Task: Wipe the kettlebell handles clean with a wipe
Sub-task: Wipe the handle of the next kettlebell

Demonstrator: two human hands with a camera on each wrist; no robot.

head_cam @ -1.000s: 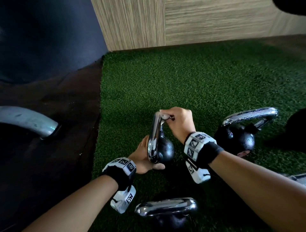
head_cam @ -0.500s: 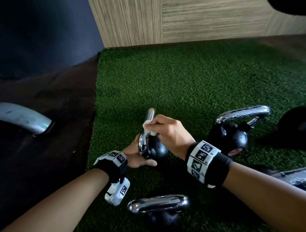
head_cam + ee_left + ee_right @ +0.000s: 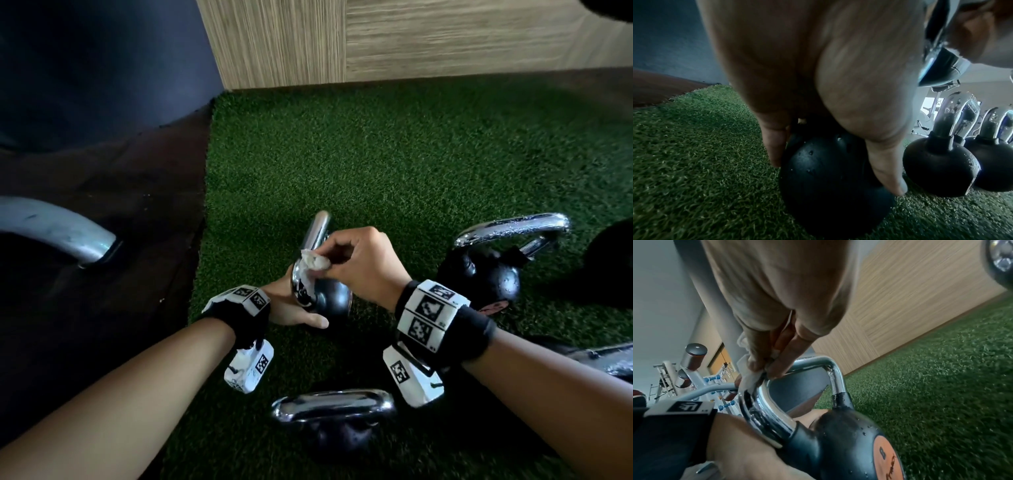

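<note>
A small black kettlebell (image 3: 334,298) with a chrome handle (image 3: 313,240) stands on green turf in the middle of the head view. My left hand (image 3: 291,308) grips its black ball (image 3: 830,170) from the left, thumb and fingers curled round it. My right hand (image 3: 356,260) pinches a crumpled white wipe (image 3: 313,263) and presses it against the near side of the handle (image 3: 760,404). In the right wrist view the wipe (image 3: 751,379) sits between fingertips and chrome. Water droplets dot the ball.
Another kettlebell (image 3: 486,270) with a wet chrome handle stands to the right, a third kettlebell (image 3: 335,411) close in front of me, a fourth at the right edge (image 3: 609,359). A grey machine leg (image 3: 58,236) lies on dark flooring at left. A wood-panel wall (image 3: 411,37) stands beyond the turf.
My right hand has slid with the wipe from the top of the handle down its near side toward the ball. The left hand stays on the ball.
</note>
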